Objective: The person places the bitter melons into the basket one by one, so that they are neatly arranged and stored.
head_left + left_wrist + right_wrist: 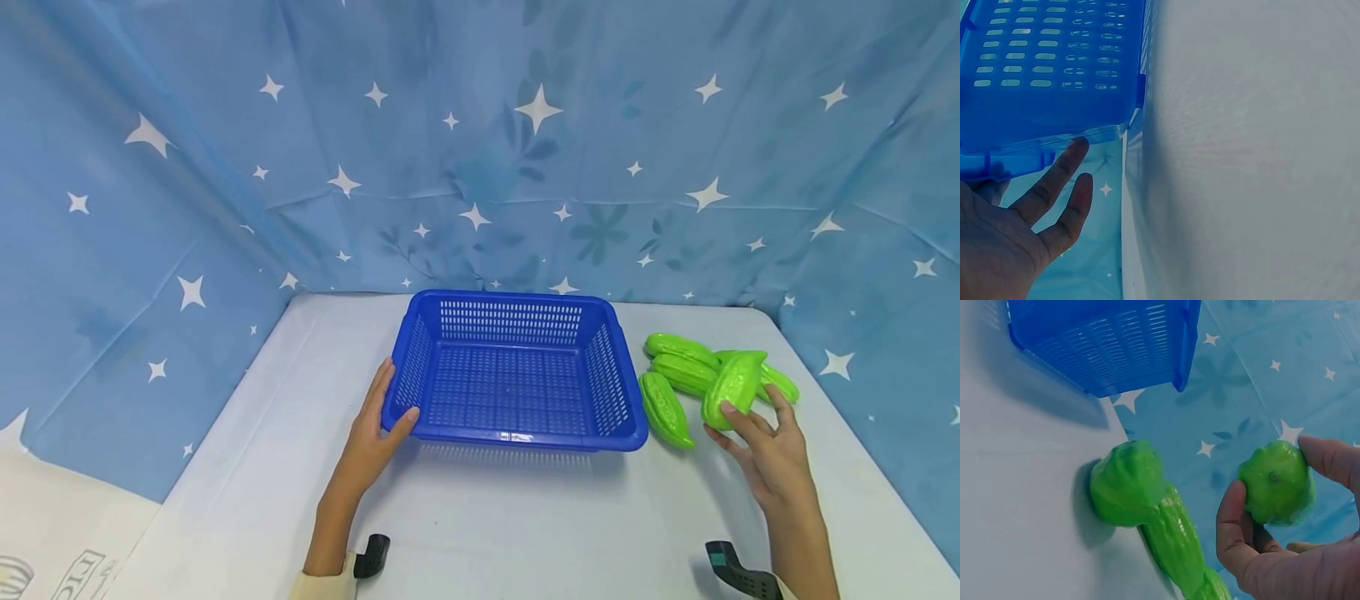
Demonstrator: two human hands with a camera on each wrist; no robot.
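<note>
Four green gourds show at the right of the counter [480,533]; I have my right hand [772,454] pinching one gourd [733,387] by its near end, long axis pointing away. The blue basket [517,433] lies left of it, my left hand [371,433] resting straight-fingered on its near-left corner.

a pale table [487,533] backed by a star-printed blue cloth [480,150]

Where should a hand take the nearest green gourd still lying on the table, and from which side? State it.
Grip the nearest gourd across its thick middle, coming from above and its near end. It lies flat, tapering at both ends, the blue basket close on one side and more gourds behind.
</note>
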